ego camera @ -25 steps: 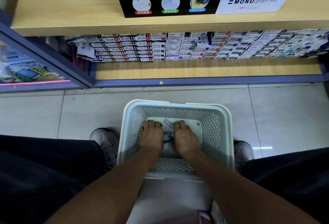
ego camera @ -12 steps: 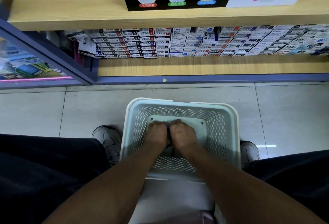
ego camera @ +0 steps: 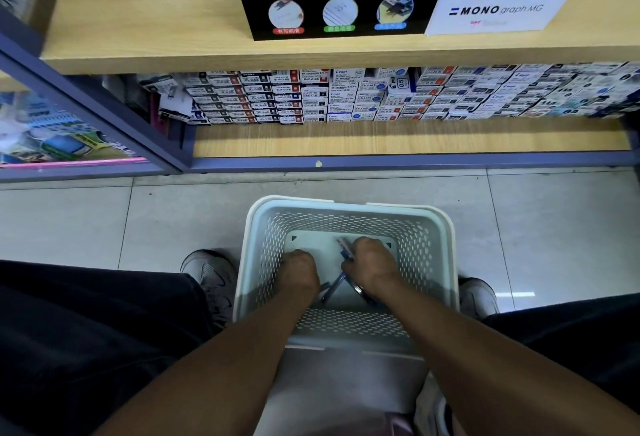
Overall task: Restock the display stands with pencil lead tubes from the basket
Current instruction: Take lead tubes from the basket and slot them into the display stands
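Several slim pencil lead tubes point(ego camera: 334, 288), blue and clear, lie on the floor of a pale perforated plastic basket point(ego camera: 440, 262). Both of the person's hands are down inside it. The right hand point(ego camera: 372, 269) is curled around a few of the tubes, whose ends stick out past the knuckles and below the wrist. The left hand point(ego camera: 299, 271) is closed in a fist just beside it, knuckles up; whether it has hold of a tube cannot be told, since its fingers are tucked out of sight. A tube end shows near its wrist.

The basket sits on a tiled floor point(ego camera: 121, 227) between the person's grey shoes point(ego camera: 211, 276), with dark trousers on either side. Ahead, a wooden shelf point(ego camera: 156, 20) carries a black display stand point(ego camera: 332, 2) filled with upright lead packs, touching a white display stand point(ego camera: 498, 7) to its right. The lower shelf point(ego camera: 398, 137) holds stacked small boxes point(ego camera: 346, 96) in rows.
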`<state>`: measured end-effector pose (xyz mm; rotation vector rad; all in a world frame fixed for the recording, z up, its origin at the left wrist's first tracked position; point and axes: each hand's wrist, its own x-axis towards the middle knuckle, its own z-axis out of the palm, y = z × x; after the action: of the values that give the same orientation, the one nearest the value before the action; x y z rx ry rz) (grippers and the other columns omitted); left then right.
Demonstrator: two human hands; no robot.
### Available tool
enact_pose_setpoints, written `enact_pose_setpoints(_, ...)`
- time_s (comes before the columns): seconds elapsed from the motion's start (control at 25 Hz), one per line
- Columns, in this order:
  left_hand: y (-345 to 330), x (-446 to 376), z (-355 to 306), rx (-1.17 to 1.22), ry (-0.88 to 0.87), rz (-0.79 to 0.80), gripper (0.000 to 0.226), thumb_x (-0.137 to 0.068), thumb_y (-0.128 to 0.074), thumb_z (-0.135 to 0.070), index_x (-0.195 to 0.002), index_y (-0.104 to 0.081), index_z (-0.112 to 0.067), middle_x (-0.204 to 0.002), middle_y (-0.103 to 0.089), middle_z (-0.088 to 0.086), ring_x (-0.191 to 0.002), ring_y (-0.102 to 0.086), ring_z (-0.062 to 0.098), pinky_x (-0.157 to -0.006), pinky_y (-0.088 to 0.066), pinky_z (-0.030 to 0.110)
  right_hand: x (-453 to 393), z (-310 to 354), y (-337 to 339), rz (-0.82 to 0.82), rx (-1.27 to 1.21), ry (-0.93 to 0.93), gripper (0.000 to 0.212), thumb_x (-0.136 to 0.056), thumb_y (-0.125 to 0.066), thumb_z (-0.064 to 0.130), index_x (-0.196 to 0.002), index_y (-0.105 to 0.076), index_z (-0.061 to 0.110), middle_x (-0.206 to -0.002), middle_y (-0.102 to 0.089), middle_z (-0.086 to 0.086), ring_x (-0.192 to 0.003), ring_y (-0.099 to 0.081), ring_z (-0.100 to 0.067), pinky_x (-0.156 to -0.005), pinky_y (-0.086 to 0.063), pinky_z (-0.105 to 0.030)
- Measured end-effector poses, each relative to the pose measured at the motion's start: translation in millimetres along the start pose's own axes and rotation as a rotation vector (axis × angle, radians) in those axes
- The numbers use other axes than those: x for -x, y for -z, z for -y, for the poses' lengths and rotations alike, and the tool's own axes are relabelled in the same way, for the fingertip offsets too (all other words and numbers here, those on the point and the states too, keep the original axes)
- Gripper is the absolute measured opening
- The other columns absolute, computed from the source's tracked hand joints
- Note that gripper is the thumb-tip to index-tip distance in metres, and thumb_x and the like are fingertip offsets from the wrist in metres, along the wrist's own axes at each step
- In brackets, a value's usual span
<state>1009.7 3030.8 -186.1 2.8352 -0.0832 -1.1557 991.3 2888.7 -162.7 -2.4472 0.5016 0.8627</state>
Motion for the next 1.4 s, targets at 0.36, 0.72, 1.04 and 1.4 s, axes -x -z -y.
enact_pose_setpoints(0.36,8.4,5.0,-12.6,0.023,-0.144,0.101,0.035,-0.093,-0.062,-0.030,-0.112,-0.064,-0.001,-0.119,-0.066,0.020,-0.109,-0.063,0.033,-0.092,-0.053,0.036,15.0,-22.4,5.5,0.058,0.142,-0.073,0.034,-0.097,-0.058,0.022,-0.128,-0.057,0.009,-0.135,-0.058,-0.011,-0.124,-0.057,-0.028,-0.095,-0.048,-0.034)
enact_pose_setpoints(0.72,-3.1,5.0,-25.9,-0.218,-0.167,0.154,0.060,-0.096,-0.060,-0.016,-0.145,-0.035,0.008,-0.146,-0.042,0.026,-0.134,-0.044,0.039,-0.108,-0.043,0.046,7.6,-20.6,-23.0,0.045,0.347,0.082,0.034,-0.099,-0.052,0.019,-0.132,-0.056,0.013,-0.134,-0.059,-0.011,-0.124,-0.056,-0.027,-0.102,-0.047,-0.036)
enact_pose_setpoints(1.04,-9.2,2.8,-29.1,-0.177,-0.070,-0.052,0.056,-0.092,-0.063,-0.021,-0.137,-0.042,0.006,-0.132,-0.049,0.023,-0.121,-0.052,0.034,-0.096,-0.052,0.040,-3.9,-16.7,-17.7,-0.063,0.208,0.036,0.069,-0.094,-0.056,0.021,-0.156,-0.029,0.030,-0.128,-0.059,-0.007,-0.119,-0.056,-0.023,-0.098,-0.048,-0.034)
enact_pose_setpoints(1.4,3.2,-7.0,-29.7,0.544,0.070,0.004,0.012,-0.088,-0.063,-0.006,-0.090,-0.074,-0.003,-0.090,-0.074,0.016,-0.084,-0.070,0.029,-0.064,-0.051,0.030,-12.4,-2.2,-31.6,-0.068,-0.232,-0.284,0.013,-0.087,-0.067,0.022,-0.093,-0.076,0.014,-0.091,-0.074,-0.008,-0.082,-0.070,-0.026,-0.067,-0.053,-0.029)
